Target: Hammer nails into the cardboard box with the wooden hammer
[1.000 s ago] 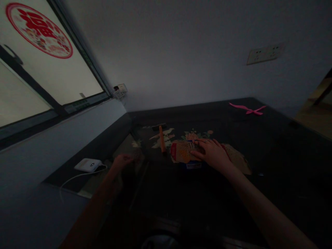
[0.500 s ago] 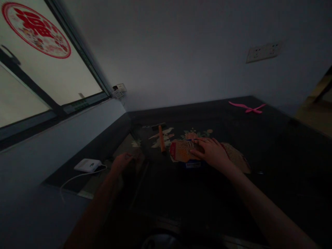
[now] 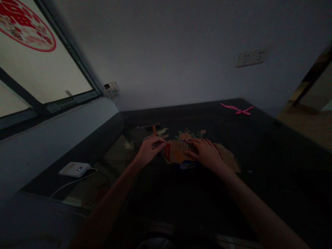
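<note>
A flat brown speckled piece with a red end (image 3: 175, 152) lies on a blue block or box (image 3: 187, 166) on the dark table. Spread across its right part, my right hand (image 3: 204, 152) grips it, thumb on the near side and fingers over the top. At the red end is my left hand (image 3: 150, 148), thumb and fingertips pinched together; whatever they hold is too small to make out. Just beyond my left hand lies a T-shaped tool with an orange handle (image 3: 155, 130) and dark head, partly hidden. Another brown speckled piece (image 3: 228, 159) extends right of my right hand.
On the table's left stands a white device (image 3: 75, 169) with a cable. A pink ribbon-like strip (image 3: 241, 111) lies at the far right. Flower designs (image 3: 186, 135) mark the table top. Wall sockets (image 3: 251, 57) and a window (image 3: 64, 76) are behind.
My left hand has moved right and away from me, from the table's left part to the red end of the piece. My right hand keeps its grip. The view has shifted slightly.
</note>
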{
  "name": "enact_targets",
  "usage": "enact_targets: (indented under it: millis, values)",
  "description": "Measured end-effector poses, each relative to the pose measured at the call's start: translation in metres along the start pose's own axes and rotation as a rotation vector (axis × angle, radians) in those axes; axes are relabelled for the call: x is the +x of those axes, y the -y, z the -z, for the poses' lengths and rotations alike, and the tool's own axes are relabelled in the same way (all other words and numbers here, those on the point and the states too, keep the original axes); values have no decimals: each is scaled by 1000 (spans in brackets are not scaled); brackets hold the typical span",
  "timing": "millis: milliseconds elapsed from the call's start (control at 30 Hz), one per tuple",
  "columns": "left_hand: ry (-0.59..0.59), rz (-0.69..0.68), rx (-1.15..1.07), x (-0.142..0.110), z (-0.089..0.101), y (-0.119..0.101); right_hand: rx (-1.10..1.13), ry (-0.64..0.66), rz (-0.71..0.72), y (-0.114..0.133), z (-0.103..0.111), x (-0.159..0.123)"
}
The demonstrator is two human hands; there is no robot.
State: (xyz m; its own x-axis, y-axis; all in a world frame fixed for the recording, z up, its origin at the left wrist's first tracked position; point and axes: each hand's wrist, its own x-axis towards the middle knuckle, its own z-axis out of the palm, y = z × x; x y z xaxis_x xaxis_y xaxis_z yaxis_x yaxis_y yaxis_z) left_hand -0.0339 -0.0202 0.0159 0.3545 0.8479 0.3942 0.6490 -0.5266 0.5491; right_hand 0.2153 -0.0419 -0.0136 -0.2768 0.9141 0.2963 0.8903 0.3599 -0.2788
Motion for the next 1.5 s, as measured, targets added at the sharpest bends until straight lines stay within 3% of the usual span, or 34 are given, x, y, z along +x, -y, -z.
enact_targets:
  millis: [100,267,467,667,833,900,1033,1133,1267,1367,1500]
  values:
    - [134,-53,-32,19,-28,-26,-1,-8,3,2,2,-1]
    - [199,-82,-48,38,-55,-33,1,-18,5,3,4,-2]
    - [148,-106,-66,38,-60,-33,9,-14,0,4,5,-2]
    - [66,-28,-179,36,-60,-34,1,-6,0,4,5,-2]
    - [-94,175,-498,35,-44,-32,-19,4,-3,4,6,-1]
    - [-144,196,-513,30,-33,-25,-27,5,-8,3,6,-1]
    - [-24,202,-193,5,-7,9,-35,10,-11,2,4,-1]
    - [31,263,176,-27,17,47,-37,7,-17,1,2,-1]
    - [92,380,497,-73,52,93,-39,1,-27,2,2,-1]
    - [112,450,588,-102,68,111,-40,2,-25,3,2,-1]
    - [128,478,555,-123,69,116,-47,2,-26,2,2,-1]
